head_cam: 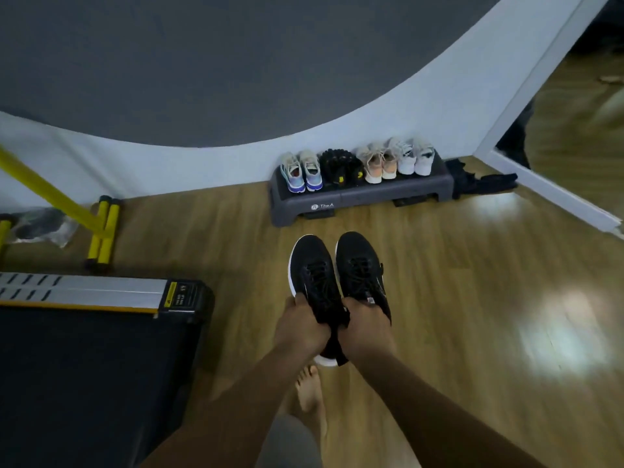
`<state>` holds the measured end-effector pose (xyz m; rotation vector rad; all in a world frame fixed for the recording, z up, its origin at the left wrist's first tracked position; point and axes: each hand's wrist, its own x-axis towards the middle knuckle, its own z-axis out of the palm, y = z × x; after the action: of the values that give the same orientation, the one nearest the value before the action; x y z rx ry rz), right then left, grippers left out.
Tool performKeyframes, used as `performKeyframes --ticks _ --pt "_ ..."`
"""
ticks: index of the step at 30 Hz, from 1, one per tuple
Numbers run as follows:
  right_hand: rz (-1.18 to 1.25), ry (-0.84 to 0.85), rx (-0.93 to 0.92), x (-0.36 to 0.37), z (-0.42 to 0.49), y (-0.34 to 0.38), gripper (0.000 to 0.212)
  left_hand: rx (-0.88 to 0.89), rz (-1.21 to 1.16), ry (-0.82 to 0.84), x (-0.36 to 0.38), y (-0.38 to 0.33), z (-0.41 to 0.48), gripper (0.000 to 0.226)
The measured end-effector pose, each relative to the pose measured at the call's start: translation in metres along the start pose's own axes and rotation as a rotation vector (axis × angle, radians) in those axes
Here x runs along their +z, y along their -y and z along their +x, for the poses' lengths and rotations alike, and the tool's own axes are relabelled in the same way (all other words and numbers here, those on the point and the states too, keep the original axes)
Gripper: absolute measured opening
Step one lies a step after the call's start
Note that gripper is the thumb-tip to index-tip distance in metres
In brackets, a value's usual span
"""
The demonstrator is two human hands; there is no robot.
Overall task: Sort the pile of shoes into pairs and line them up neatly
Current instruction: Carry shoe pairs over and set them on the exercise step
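I hold two black sneakers with white soles side by side above the wooden floor, toes pointing away. My left hand (299,327) grips the heel end of the left black sneaker (312,275). My right hand (366,327) grips the heel end of the right black sneaker (363,265). Ahead, against the wall, a grey step platform (361,194) carries several pairs in a row: a white and blue pair (302,172), a black and yellow pair (341,167), a beige and peach pair (376,162), a white pair (413,157).
A treadmill (94,332) fills the lower left. Yellow bars (103,228) and a plastic bag (40,226) lie at the left by the wall. Dark cloth (483,180) lies right of the platform beside a white mirror frame (553,194). My bare foot (309,390) is below the sneakers.
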<state>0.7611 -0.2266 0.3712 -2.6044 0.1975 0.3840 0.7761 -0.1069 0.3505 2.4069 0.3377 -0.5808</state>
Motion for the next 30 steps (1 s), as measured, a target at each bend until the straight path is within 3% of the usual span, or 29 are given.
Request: performKeyframes --ticks 9,12,17,21,25,30 --pt "0.019 0.128 0.065 -0.017 0.187 -0.008 0.029 -0.039 -0.071 0.097 -0.009 -0.055 0.174 0.052" --pt "0.018 0.159 0.07 -0.008 0.26 -0.016 0.028 -0.081 -0.138 0.102 -0.008 -0.07 0.24 0.042" --pt "0.015 0.229 0.086 0.023 0.372 -0.031 0.028 -0.135 -0.22 0.132 0.004 -0.078 0.34 0.047" --pt "-0.022 0.326 0.094 0.079 0.454 -0.042 0.024 -0.24 -0.256 0.164 0.022 -0.058 0.433 0.035" --pt "0.0 0.343 0.092 0.162 0.533 -0.058 0.023 -0.298 -0.28 0.164 0.069 -0.007 0.533 0.052" --pt "-0.04 0.34 0.084 0.297 0.617 -0.095 0.024 -0.326 -0.262 0.199 0.148 0.08 0.652 0.054"
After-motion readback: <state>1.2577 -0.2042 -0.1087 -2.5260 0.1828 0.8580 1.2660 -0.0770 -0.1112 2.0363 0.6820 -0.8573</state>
